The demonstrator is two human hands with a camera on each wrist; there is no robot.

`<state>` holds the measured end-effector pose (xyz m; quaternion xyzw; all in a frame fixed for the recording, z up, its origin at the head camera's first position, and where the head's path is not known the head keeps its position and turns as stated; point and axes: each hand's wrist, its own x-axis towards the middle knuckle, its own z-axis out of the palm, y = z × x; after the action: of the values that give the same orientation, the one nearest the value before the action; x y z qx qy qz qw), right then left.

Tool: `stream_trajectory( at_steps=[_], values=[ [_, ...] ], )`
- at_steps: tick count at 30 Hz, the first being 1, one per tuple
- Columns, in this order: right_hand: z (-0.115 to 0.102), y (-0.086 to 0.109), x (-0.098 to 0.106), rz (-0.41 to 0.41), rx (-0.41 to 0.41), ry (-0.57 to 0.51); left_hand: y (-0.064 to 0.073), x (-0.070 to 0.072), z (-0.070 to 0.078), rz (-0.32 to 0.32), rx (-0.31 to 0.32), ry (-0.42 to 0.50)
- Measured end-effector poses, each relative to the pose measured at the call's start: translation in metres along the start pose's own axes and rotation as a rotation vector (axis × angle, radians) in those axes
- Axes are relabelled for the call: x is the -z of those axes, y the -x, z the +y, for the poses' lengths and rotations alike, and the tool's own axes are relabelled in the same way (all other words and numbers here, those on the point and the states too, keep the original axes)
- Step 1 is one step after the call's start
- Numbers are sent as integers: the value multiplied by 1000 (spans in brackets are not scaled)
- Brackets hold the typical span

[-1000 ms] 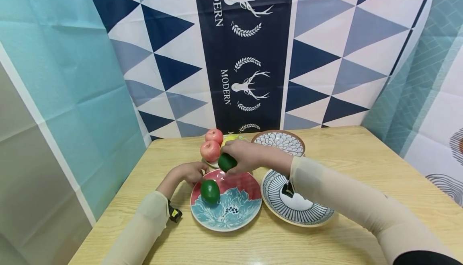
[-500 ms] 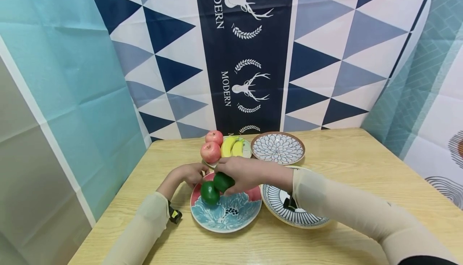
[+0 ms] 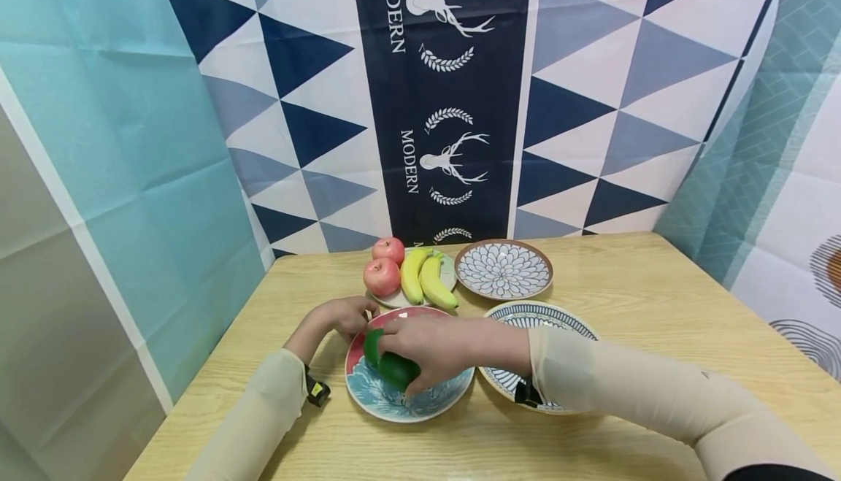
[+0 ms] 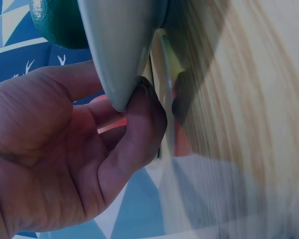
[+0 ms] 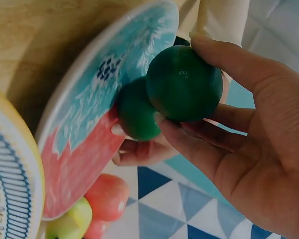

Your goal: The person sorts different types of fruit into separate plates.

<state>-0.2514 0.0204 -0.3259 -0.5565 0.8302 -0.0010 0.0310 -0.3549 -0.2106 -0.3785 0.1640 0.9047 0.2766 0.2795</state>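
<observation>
Right hand [image 3: 430,348] has come nearer over the large round red-and-teal flower-patterned plate [image 3: 388,402], clear of the two curved yellow bananas [image 3: 410,276] it partly hid a second ago. Its fingers and thumb clamp a glossy dark-green rounded fruit [image 3: 398,372], now above the plate, beside its green twin [image 5: 138,112] lying there; whether they touch, cannot tell. Left hand [image 3: 350,316] unmoved, pinching the plate's far-left rim, steadying it, I judge. Reads as a placing step, late stage, fruit not yet released.
</observation>
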Motion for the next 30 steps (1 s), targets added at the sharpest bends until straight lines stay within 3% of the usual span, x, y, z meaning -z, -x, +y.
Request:
stream_trajectory(
  at_steps=[7,30],
  values=[
    [-8,-4,-6,-31,4,22,1,0,0,1,16,10],
    [-11,-12,-14,-5,41,51,1,1,1,11,-2,-15]
  ],
)
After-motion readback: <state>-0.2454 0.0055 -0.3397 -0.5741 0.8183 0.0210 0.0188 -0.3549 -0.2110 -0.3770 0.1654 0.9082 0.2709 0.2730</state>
